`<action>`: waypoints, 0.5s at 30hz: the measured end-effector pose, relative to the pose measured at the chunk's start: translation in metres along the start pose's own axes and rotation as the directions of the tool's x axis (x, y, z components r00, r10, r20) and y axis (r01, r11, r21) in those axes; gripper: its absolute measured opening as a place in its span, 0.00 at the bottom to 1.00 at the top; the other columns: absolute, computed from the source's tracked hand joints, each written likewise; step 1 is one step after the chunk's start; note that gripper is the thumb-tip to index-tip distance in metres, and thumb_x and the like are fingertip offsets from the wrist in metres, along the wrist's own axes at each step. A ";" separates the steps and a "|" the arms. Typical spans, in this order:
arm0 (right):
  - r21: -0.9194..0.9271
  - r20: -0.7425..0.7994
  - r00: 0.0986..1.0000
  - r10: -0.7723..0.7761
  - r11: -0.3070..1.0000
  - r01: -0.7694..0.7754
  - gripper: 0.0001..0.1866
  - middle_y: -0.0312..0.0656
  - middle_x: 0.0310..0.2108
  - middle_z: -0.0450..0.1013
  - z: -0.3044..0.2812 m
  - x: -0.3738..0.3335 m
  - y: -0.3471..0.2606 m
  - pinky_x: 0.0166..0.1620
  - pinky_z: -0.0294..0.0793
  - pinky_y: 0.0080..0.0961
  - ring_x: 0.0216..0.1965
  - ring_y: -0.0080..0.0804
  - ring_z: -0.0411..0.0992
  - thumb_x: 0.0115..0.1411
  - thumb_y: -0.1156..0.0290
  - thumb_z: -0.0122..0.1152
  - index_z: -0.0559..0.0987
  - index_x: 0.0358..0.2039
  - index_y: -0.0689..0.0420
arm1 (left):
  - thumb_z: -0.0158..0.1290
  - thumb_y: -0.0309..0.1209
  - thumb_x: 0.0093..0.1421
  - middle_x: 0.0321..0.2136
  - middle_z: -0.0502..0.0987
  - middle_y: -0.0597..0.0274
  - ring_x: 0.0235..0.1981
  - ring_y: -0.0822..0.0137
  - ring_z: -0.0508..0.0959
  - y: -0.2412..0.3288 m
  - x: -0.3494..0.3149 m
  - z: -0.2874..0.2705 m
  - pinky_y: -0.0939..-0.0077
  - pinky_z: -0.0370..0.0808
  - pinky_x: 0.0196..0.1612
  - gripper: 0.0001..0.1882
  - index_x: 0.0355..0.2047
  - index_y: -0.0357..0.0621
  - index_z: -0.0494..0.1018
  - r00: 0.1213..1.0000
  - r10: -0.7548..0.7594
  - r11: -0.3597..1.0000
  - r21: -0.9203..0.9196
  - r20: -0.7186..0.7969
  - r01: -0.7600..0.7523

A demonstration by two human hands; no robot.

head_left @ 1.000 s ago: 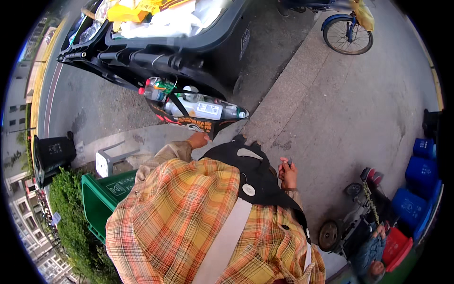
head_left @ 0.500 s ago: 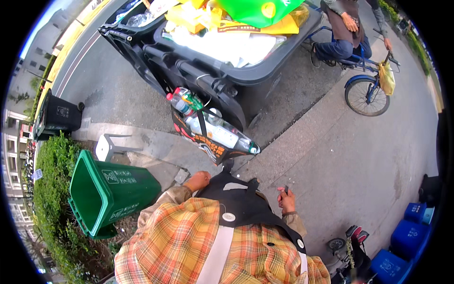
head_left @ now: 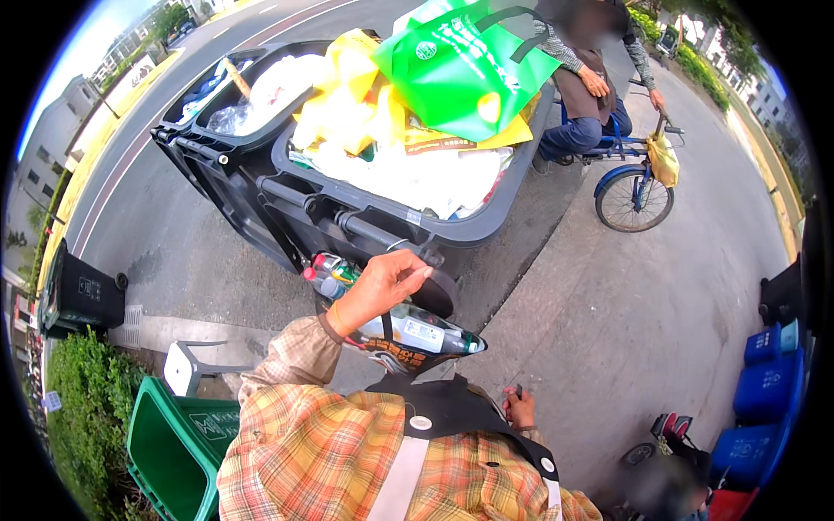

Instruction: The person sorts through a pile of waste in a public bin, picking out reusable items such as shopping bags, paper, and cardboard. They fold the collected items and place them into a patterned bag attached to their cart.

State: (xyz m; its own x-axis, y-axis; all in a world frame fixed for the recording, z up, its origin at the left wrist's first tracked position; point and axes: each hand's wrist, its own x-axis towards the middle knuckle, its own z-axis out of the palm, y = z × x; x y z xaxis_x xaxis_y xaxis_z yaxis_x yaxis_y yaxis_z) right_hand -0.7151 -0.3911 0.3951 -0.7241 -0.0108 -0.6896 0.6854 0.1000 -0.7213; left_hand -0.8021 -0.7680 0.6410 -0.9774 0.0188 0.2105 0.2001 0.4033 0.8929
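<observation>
My left hand (head_left: 382, 285) is raised over a black printed bag (head_left: 395, 358) of plastic bottles hanging at the front of a large grey wheeled bin (head_left: 495, 227). Its fingers are curled together; whatever they may hold is hidden. A bottle with a white label (head_left: 423, 334) and several with red and grey caps lie in that bag, partly behind my wrist. Low on the right, my right hand (head_left: 519, 410) is closed round a small dark object too small to name. Yellow bags (head_left: 347, 78), white bags and a green carrier bag (head_left: 465, 69) heap over the bin's rim.
A person sits on a blue cycle (head_left: 638, 195) right of the bin. An open green bin (head_left: 178, 451), a white stool (head_left: 184, 369) and a hedge (head_left: 82, 391) stand left. Blue bins (head_left: 769, 386) line the right edge; another person (head_left: 669, 486) is at lower right.
My left hand has risen from beside my waist to above the bag of bottles. My view has tilted up, showing more of the bin and the green carrier bag. My right hand stays low, closed.
</observation>
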 end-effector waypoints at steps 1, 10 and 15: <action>-0.004 -0.011 1.000 -0.020 1.000 0.020 0.07 0.33 0.11 0.66 0.012 -0.002 -0.001 0.11 0.50 0.18 0.08 0.17 0.56 0.59 0.69 0.49 0.76 0.31 0.55 | 0.53 0.26 0.56 0.20 0.69 0.66 0.20 0.80 0.67 0.002 0.012 -0.014 0.83 0.65 0.22 0.06 0.28 0.35 0.72 1.000 -0.014 0.998 -0.063 0.006 0.014; 0.037 -0.202 0.962 -0.182 0.980 0.194 0.08 0.35 0.14 0.68 0.116 -0.027 -0.064 0.19 0.61 0.18 0.14 0.21 0.65 0.58 0.70 0.50 0.75 0.30 0.60 | 0.55 0.29 0.53 0.31 0.70 0.55 0.34 0.58 0.71 0.015 0.205 -0.135 0.69 0.70 0.36 0.15 0.40 0.40 0.68 0.622 0.665 0.721 0.573 -0.414 -0.390; 0.050 -0.199 0.912 -0.359 0.926 0.375 0.09 0.38 0.19 0.72 0.130 -0.024 -0.137 0.28 0.66 0.20 0.20 0.22 0.69 0.58 0.70 0.52 0.75 0.30 0.62 | 0.53 0.50 0.51 0.32 0.73 0.48 0.37 0.48 0.72 0.000 0.288 -0.154 0.59 0.68 0.40 0.26 0.39 0.39 0.71 0.627 0.613 0.700 0.698 -0.480 -0.150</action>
State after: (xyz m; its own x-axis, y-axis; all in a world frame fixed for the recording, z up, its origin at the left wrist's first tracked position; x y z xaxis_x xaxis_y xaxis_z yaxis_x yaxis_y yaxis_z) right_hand -0.7815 -0.5335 0.5026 -0.9216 0.1526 -0.3569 0.3665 0.0392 -0.9296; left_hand -1.0729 -0.9032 0.7626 -0.4575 -0.1805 0.8707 0.2394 0.9180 0.3161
